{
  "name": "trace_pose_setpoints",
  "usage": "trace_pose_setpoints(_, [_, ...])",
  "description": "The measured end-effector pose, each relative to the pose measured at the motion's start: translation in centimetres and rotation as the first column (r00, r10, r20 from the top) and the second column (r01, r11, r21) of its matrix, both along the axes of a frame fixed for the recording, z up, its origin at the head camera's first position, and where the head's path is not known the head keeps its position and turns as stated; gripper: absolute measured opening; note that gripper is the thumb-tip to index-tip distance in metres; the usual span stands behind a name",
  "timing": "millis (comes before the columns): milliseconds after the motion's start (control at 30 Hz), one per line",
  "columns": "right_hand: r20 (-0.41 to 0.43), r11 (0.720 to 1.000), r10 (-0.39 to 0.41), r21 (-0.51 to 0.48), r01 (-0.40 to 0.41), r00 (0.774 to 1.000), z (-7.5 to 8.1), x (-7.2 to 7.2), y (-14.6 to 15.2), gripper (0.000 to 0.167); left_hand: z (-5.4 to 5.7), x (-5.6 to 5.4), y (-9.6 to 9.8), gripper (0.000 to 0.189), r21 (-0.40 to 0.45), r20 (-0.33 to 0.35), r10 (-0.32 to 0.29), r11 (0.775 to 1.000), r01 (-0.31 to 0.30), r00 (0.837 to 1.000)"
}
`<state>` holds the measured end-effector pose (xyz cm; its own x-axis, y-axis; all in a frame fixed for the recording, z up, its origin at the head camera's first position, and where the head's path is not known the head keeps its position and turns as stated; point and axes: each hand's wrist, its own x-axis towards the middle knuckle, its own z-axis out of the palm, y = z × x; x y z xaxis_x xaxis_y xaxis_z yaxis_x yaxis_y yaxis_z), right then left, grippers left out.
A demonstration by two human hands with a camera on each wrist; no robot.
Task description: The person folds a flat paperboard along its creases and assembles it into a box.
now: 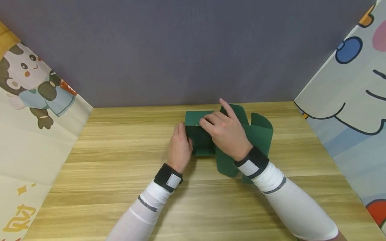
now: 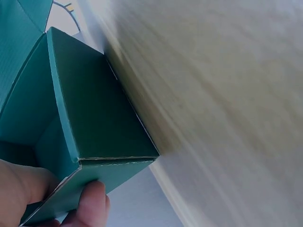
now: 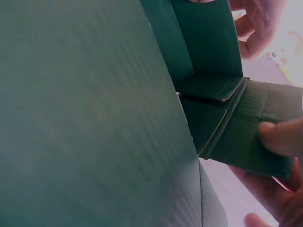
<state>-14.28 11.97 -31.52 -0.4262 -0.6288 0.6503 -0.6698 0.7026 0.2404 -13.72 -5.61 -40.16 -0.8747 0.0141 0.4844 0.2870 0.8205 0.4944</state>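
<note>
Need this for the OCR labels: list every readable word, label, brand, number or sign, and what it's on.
None can be read with certainty.
Left panel: gold, letter-like marking, too stylised to make out.
Green box: no print visible on the faces in view.
Left wristband and right wristband: no lettering can be made out.

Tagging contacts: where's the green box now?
Head view: green box just right of centre, near the far edge of the wooden table, gripped by the left hand and right hand.
</note>
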Motion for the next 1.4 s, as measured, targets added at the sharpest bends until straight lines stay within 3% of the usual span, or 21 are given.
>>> trace_pose_setpoints(233, [0.091,0.999,0.003,0.049,-0.007,0.996,-0.4,0.4,0.5,0.012,-0.1,0.3,0.0,0.054,-0.023,0.017,-0.002,1.000,0.002,1.000])
trace_pose_setpoints(533, [0.194,0.995,-0.053,0.092,0.035,0.980,-0.4,0.0,0.9,0.038,-0.5,0.5,0.1,0.071,-0.056,0.067,-0.025,0.998,0.029,0.997])
trace_pose_setpoints(700, [0.191,0.994,-0.098,0.064,0.087,0.977,-0.3,-0.8,0.9,0.030,-0.4,0.6,0.2,0.073,-0.049,0.053,-0.040,0.998,0.042,0.998])
trace_pose_setpoints(967, [0.117,0.981,-0.193,0.037,0.190,0.974,-0.9,-2.4,1.0,0.055,0.6,1.3,0.9,0.074,-0.059,-0.002,-0.067,0.996,0.067,0.998])
trace_pose_setpoints(1400, [0.056,0.974,-0.225,0.009,0.224,0.973,-1.1,-4.1,1.4,0.007,1.5,1.7,1.3,0.073,0.003,0.016,-0.089,0.996,0.089,0.996])
